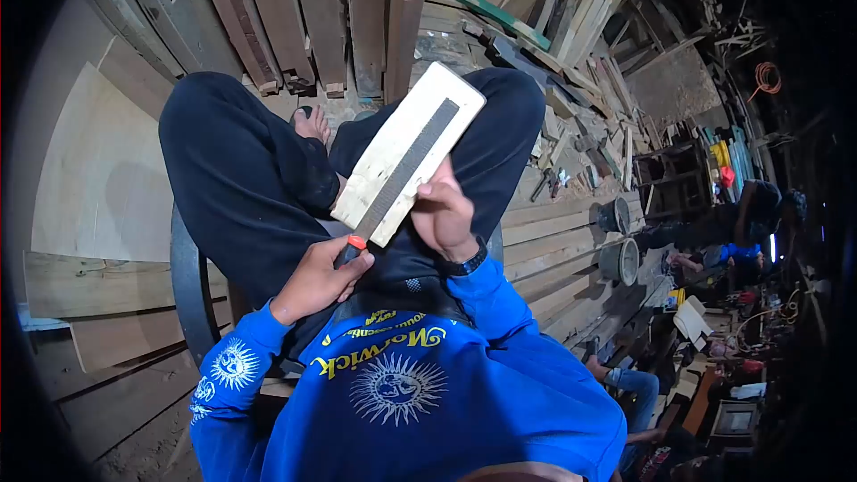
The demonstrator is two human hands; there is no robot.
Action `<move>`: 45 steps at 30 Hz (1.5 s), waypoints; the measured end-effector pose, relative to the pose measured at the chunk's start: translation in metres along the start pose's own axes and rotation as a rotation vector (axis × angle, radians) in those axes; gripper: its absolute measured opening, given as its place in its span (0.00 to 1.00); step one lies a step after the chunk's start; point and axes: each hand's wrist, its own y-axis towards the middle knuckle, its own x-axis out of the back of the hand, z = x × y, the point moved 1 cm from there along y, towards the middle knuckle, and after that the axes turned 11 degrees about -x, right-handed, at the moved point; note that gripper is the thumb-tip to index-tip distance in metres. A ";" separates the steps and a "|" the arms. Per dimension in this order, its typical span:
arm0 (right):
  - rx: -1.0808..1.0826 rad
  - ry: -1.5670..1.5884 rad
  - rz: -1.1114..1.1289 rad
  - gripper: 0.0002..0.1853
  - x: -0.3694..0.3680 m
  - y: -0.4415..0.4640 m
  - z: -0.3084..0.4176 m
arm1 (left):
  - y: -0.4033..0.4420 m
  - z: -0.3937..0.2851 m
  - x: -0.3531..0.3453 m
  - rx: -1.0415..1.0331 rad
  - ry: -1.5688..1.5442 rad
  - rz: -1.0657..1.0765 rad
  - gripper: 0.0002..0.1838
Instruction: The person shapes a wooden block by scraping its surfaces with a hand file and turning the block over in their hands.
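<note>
A pale wooden block (pixel 379 158) lies tilted above my lap, one long broad face turned up. Along that face rests a dark flat file (pixel 412 161), its tip near the block's far end. My left hand (pixel 326 278) is closed round the file's black handle, which has an orange-red collar (pixel 357 241), at the block's near end. My right hand (pixel 444 216), with a dark band on the wrist, grips the block's right edge. Its thumb shows at the side, while some fingers are hidden behind the wood.
Long planks (pixel 317 13) stand ahead of my feet. Offcuts and shavings (pixel 571 138) cover the floor to the right. Two buckets (pixel 619 261) stand on the slatted floor. Other people (pixel 750 223) sit at the far right among tools and cords. A pale board (pixel 103 170) is at left.
</note>
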 end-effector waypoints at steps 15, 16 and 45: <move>0.043 -0.067 -0.067 0.40 -0.009 -0.006 0.002 | -0.003 -0.006 0.003 -0.021 0.079 -0.001 0.14; 0.039 -0.056 -0.062 0.40 -0.015 -0.006 0.002 | -0.003 -0.007 0.004 -0.001 0.032 -0.020 0.14; -0.010 -0.041 -0.038 0.40 -0.014 -0.011 -0.011 | -0.005 -0.009 0.003 -0.006 0.118 0.005 0.14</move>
